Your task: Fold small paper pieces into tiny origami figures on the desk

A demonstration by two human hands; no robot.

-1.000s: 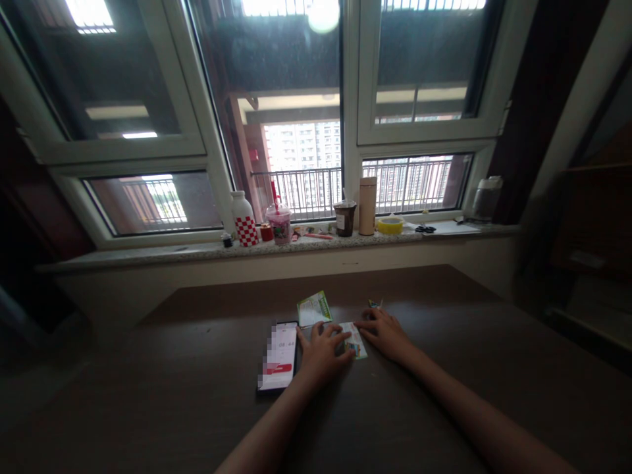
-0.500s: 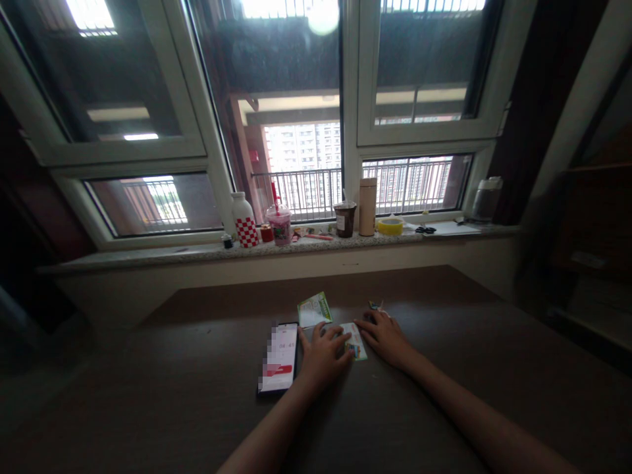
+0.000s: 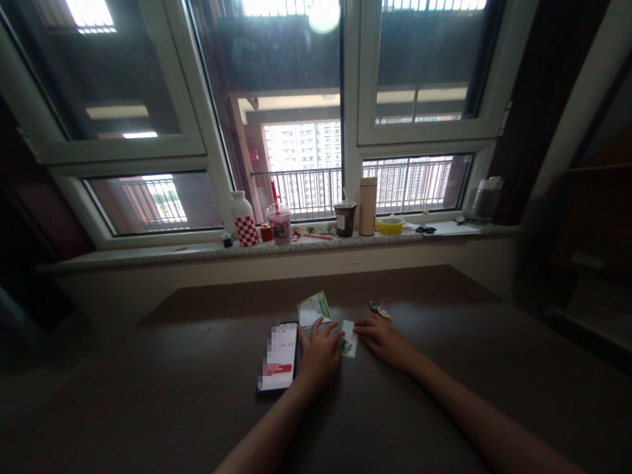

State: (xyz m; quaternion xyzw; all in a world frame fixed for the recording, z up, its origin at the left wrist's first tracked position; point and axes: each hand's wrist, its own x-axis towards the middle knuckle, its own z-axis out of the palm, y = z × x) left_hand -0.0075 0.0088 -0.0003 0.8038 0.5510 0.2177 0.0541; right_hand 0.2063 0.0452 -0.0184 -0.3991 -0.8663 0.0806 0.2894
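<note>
Between the left hand and the right hand, on the dark table, lay a small card, printed in colour toward its near end. Its visible part was longest along the line running away from the person, the far end leaning slightly to the right. The left hand was palm down with its fingers spread wide, those on its right side meeting the card's left edge and partly hiding it; whether they pressed or pinched it could not be told. The right hand had its fingers bunched narrowly and pointing left, the tips at or just beside the card's far right corner; what lay under its palm was hidden. Both hands were close to the card, the left the nearer by a little. Just beyond the right hand's knuckles was a colourful scrap. A green-edged paper lay beyond the left fingers, and a phone just left of that hand.
</note>
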